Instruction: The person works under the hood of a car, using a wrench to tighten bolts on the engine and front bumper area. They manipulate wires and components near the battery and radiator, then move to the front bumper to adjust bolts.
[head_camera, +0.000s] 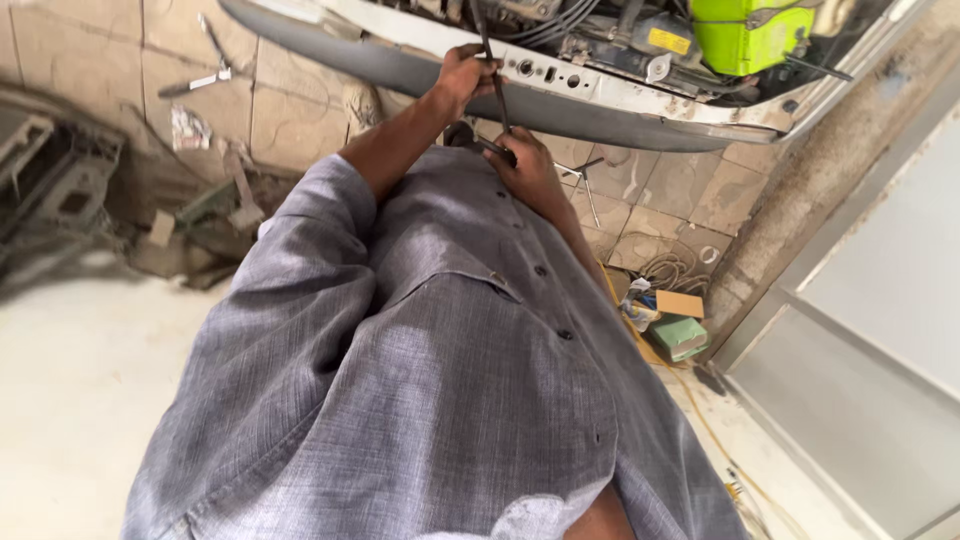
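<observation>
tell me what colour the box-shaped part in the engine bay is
Bright yellow-green box-shaped part, seen in the head view.

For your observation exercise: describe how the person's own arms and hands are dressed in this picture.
Both hands are bare: no gloves, rings or watch can be seen on the left hand or the right hand. The grey woven shirt, buttoned down the front, has a short left sleeve, leaving that forearm uncovered.

A green box (680, 335) and brown carton (680, 303) lie beside what looks like coiled cable (672, 268).
</observation>
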